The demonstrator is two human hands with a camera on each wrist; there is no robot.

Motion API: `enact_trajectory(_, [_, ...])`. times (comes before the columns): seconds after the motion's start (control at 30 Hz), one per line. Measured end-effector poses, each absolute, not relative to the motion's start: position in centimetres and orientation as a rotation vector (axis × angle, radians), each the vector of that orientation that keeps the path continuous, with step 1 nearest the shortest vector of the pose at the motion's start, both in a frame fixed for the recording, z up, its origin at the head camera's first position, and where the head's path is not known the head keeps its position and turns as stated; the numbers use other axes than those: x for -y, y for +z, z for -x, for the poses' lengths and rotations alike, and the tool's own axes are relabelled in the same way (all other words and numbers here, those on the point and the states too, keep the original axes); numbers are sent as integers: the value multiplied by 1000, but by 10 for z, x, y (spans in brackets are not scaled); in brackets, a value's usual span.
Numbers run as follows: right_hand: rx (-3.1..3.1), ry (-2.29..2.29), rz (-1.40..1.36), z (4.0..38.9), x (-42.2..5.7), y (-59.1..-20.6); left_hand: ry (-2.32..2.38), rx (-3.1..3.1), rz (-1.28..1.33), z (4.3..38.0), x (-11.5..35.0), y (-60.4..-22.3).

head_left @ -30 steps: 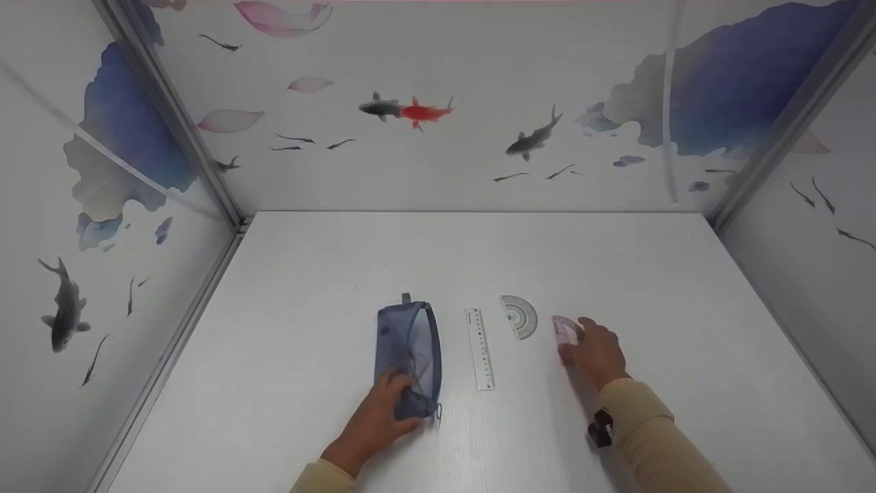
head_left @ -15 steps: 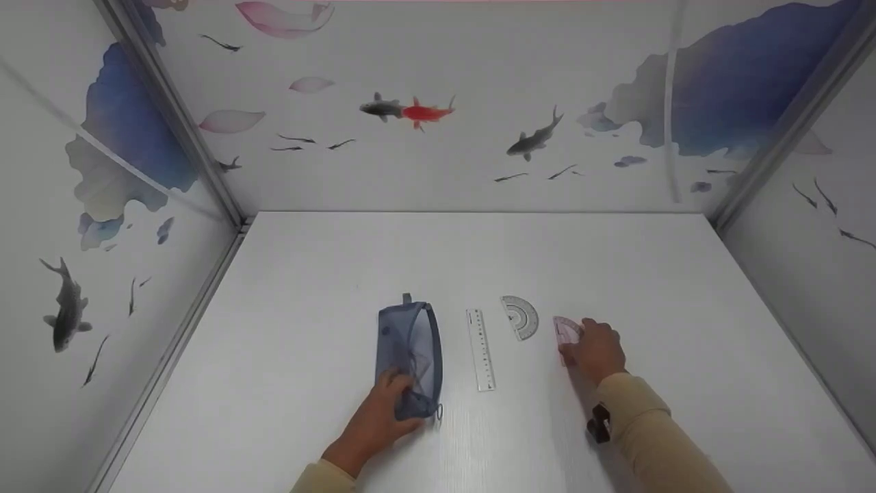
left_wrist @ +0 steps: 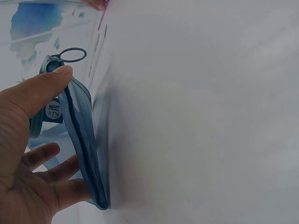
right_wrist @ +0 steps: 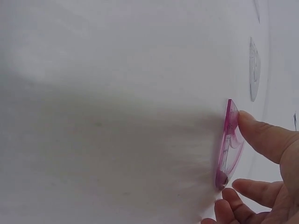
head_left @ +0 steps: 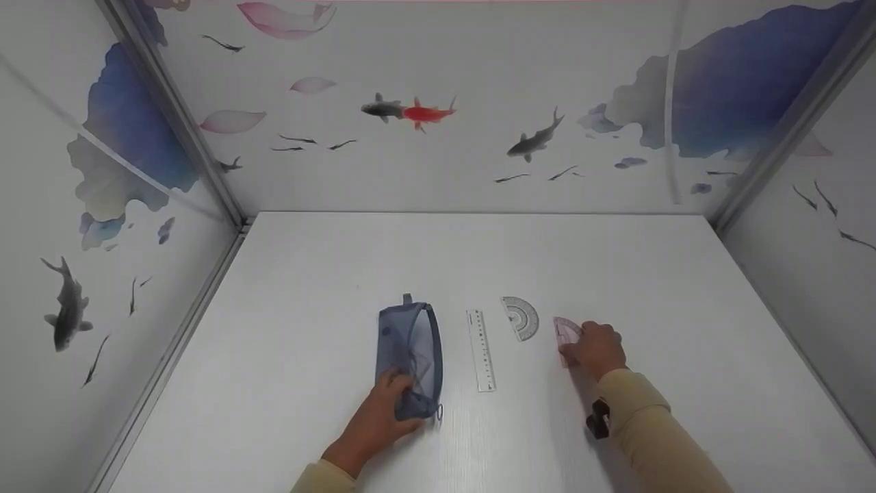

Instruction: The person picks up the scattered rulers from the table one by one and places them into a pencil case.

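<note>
A blue mesh pencil pouch [head_left: 393,332] lies on the white table with its zipped side gaping. My left hand [head_left: 373,423] holds its near end, the thumb [left_wrist: 51,86] on the zipper edge by the pull ring [left_wrist: 74,54] and the other fingers along the mesh. On the right, a pink see-through protractor [head_left: 565,330] lies on the table. My right hand [head_left: 599,349] grips it from its right side, thumb [right_wrist: 261,133] at the near end and fingers at the far end. Part of the protractor is hidden behind the hand.
Between the pouch and the pink protractor, a clear ruler [head_left: 481,350] and a clear protractor [head_left: 521,319] lie side by side. White walls printed with fish enclose the table [head_left: 308,253] on the left, right and at the back [head_left: 438,171].
The right forearm has shifted very slightly while the fingers stay at the pink protractor. The left hand and the pouch keep their places.
</note>
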State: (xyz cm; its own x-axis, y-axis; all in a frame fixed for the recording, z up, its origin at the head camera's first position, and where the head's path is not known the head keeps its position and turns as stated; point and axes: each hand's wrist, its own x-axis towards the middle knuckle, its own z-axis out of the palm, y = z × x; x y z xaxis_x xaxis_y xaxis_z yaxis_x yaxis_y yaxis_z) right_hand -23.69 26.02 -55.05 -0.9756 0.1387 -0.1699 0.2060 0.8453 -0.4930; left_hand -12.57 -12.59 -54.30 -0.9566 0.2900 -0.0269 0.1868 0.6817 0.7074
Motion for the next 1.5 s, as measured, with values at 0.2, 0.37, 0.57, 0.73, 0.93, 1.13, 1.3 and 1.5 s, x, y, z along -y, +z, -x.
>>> enact_trajectory(0.2, [-2868, -811, -274, 239, -262, -550, 1140, -2748, -393, 126, 126, -545])
enact_trajectory(0.37, [-2848, -827, -297, 240, -262, -548, 1161, -2727, -378, 126, 126, -545])
enact_trajectory(0.57, [-2804, -889, -312, 239, -263, -543, 1155, -2734, -376, 126, 125, -546])
enact_trajectory(0.73, [-2781, -915, -319, 237, -262, -540, 1155, -2733, -378, 127, 126, -547])
enact_trajectory(0.93, [-2772, -930, -335, 240, -263, -544, 1156, -2743, -397, 127, 127, -548])
enact_trajectory(1.13, [-2753, -997, -333, 244, -265, -551, 1148, -2752, -397, 127, 127, -548])
enact_trajectory(1.3, [-2720, -1081, -320, 239, -259, -543, 1129, -2757, -392, 126, 126, -545])
enact_trajectory(1.5, [-2704, -1123, -331, 237, -255, -541, 1131, -2749, -388, 125, 126, -544])
